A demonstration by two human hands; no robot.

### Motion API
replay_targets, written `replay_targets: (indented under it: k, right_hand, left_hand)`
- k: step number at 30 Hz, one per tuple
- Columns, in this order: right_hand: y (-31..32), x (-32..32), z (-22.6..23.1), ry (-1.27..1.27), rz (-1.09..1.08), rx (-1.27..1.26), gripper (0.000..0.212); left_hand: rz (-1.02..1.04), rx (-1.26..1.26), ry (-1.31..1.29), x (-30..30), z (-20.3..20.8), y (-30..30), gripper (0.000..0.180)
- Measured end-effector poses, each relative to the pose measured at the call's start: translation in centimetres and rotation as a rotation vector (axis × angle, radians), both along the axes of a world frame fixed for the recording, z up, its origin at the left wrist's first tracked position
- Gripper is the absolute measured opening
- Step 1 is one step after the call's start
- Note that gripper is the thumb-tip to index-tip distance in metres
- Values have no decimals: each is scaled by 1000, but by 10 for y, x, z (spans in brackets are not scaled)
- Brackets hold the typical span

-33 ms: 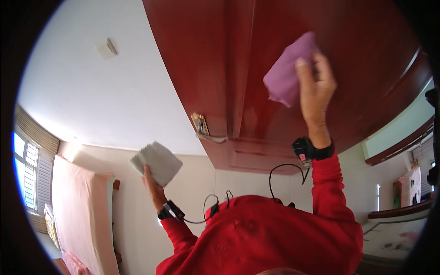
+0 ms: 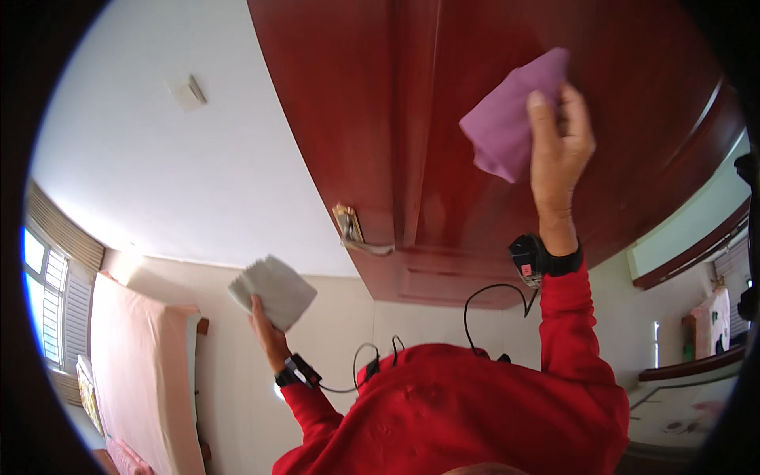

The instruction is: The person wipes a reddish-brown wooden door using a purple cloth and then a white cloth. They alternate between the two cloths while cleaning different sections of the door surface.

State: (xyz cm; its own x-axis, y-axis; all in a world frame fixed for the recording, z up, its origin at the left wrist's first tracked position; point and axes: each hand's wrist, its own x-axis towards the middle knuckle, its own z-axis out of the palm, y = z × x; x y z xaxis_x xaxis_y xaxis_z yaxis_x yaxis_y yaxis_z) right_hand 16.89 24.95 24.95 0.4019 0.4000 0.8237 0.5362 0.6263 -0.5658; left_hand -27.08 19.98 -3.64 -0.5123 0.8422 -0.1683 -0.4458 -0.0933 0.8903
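Observation:
A folded purple cloth [image 2: 507,119] is gripped by my right hand [image 2: 560,150], raised in front of a dark red wooden door [image 2: 483,214]. The thumb lies over the near side of the cloth, and the other fingers are partly hidden behind it. Whether the cloth touches the door I cannot tell. Lower on the left, my left hand [image 2: 269,336] holds a folded grey cloth [image 2: 277,291] with a zigzag edge, its thumb on the near face. The door's metal handle [image 2: 366,244] sits between the two hands, touched by neither.
A wall switch [image 2: 187,93] is on the white wall left of the door. A bed with a pink cover [image 2: 131,364] stands at the far left beside a window [image 2: 46,293]. Black cables [image 2: 475,305] run from bands on both wrists toward my red top.
My right hand has shifted slightly to the right with the purple cloth. The left hand and grey cloth sit slightly lower in the picture, as do the handle and wall switch.

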Motion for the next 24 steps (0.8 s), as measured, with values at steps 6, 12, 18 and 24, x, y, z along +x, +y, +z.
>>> replay_targets:
  k: [6, 12, 18, 24]
  right_hand:
    - [23, -12, 91, -136, -192, 520, 28]
    - [52, -29, 181, -597, -372, 596, 29]
    - [76, -60, 165, -914, -646, 561, 29]
    - [72, -64, 30, -1143, -496, 246, 52]
  left_hand:
    - [-11, 73, 6, -27, -19, -17, 53]
    - [60, 15, 7, -54, -13, -18, 52]
    - [31, -11, -33, -57, -16, -19, 49]
    - [-76, -16, -29, -48, -17, -3, 52]
